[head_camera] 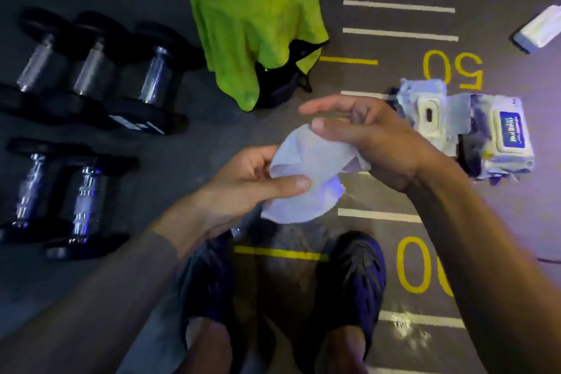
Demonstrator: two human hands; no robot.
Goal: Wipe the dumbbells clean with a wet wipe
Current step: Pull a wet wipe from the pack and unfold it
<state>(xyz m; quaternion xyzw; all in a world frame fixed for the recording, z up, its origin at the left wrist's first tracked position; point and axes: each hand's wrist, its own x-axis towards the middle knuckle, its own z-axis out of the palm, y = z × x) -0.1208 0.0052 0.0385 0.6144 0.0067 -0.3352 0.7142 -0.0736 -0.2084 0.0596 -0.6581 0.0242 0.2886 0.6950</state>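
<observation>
Fingers of both hands hold the wet wipe [306, 173] mid-frame: left hand [243, 188] pinches its near edge, right hand [373, 143] grips the far side. Wipe looks limp, light. Dumbbells [91, 70] sit left, likely heavy; steady by the chrome handles.

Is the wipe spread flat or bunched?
Bunched: the wet wipe hangs crumpled between the left hand and right hand.

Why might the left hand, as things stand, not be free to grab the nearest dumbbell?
Probably not yet: the left hand grips the wet wipe together with the right hand. The floor to the nearest dumbbell looks unobstructed.
</observation>
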